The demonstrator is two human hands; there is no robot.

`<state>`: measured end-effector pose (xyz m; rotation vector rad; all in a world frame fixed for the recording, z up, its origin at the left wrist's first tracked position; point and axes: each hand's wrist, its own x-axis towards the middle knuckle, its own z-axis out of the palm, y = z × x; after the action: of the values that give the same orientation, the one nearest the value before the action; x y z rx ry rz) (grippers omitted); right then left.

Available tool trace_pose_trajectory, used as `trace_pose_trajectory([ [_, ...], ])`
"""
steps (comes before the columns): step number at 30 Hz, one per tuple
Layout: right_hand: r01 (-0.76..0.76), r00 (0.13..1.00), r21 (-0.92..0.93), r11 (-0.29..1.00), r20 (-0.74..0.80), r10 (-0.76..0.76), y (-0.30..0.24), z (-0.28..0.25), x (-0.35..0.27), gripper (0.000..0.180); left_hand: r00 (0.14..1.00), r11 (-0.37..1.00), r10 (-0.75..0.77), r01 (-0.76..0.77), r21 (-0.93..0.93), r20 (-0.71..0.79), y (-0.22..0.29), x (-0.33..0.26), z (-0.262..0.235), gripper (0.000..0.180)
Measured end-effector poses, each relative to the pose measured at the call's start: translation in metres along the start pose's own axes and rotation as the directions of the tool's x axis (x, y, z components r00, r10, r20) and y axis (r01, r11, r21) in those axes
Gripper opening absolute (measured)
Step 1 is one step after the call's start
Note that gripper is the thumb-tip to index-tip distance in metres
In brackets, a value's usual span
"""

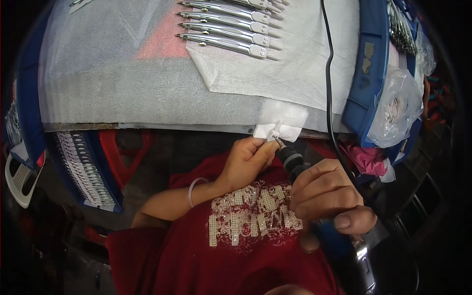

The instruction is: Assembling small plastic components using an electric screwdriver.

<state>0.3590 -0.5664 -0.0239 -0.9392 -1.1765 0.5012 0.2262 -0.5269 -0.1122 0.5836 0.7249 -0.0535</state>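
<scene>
Black corded rotary hand tool (294, 162) sits gripped in the right hand (327, 196), fingers wrapped tight around its barrel, with its tip meeting a small slim silver metal piece (277, 133) that the left hand (246, 160) pinches closed between thumb and fingertips, just ahead of the right. Both hands hover over a red garment with pale patterned print (250, 221) on the lap. Just beyond the fingertips lies a small white cloth scrap (290, 132) at the edge of a white foam-sheet-covered work surface (147, 93). A black cable (328, 78) runs away past the right hand. Farther off, a row of silver metal tweezer-like tools (231, 29) rests on white fabric, with a blue plastic tray (368, 73) to the right. Judging by the closeness, the tip could slip onto the left fingertips, or the cable could snag and jerk the tool
</scene>
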Motion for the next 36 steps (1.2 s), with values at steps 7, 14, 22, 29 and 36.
trace_pose_trajectory([
  [7, 0.008, 1.0, 0.005, 1.0, 0.01, -0.008, -0.003, -0.004, -0.002, 0.045, 0.999, 0.999, 0.048, -0.048, -0.009, -0.004, 0.003, -0.001, 0.002, 0.021],
  [14, -0.003, 1.0, 0.016, 1.0, -0.018, 0.004, -0.001, -0.003, -0.004, 0.047, 1.0, 1.0, 0.016, -0.016, -0.017, -0.005, 0.005, -0.001, 0.003, 0.021],
  [22, -0.032, 0.986, -0.057, 0.998, 0.16, 0.04, -0.004, -0.012, 0.0, 0.051, 1.0, 1.0, -0.005, 0.005, -0.006, -0.03, 0.007, -0.003, 0.005, 0.019],
  [29, -0.102, 0.969, 0.026, 0.994, 0.228, 0.094, -0.003, -0.015, 0.011, 0.042, 0.999, 0.999, -0.001, 0.003, 0.049, -0.036, 0.006, -0.001, 0.004, 0.02],
  [36, -0.128, 0.956, 0.063, 0.99, 0.274, 0.106, -0.001, -0.019, 0.017, 0.043, 0.999, 0.999, -0.034, 0.034, 0.005, -0.005, 0.008, -0.003, 0.005, 0.019],
])
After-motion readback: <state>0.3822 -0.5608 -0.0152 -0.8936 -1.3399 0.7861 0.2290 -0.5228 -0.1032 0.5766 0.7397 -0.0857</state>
